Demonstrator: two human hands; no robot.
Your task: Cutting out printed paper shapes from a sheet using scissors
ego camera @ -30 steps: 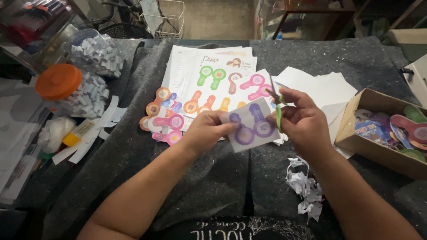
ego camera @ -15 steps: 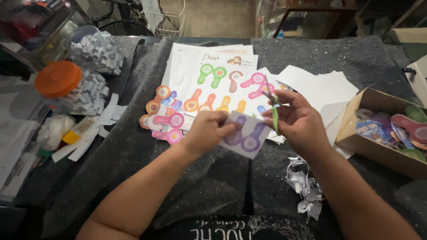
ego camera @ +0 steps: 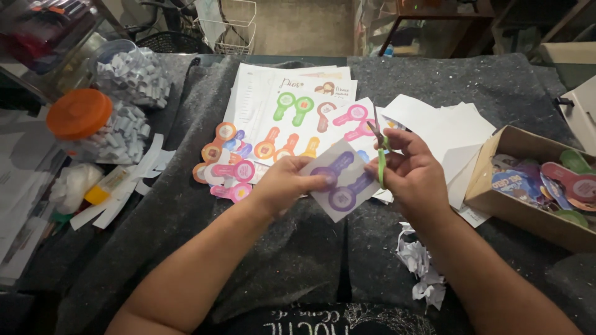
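Gripping the purple-printed paper piece [ego camera: 340,181] at frame centre, the left hand [ego camera: 285,184] is closed; green scissors [ego camera: 379,152] are clasped by the right hand [ego camera: 413,177]. The print could be nicked if the paper twists.

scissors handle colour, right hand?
Green: the small scissors in the right hand have green handles, clearest in the head view.

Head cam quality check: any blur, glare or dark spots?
Head view: dim, even light, no glare; left hand and right hand look sharp, as does the purple paper piece; the frame's corners fall dark, and straight edges bow near the borders as with a wide lens.
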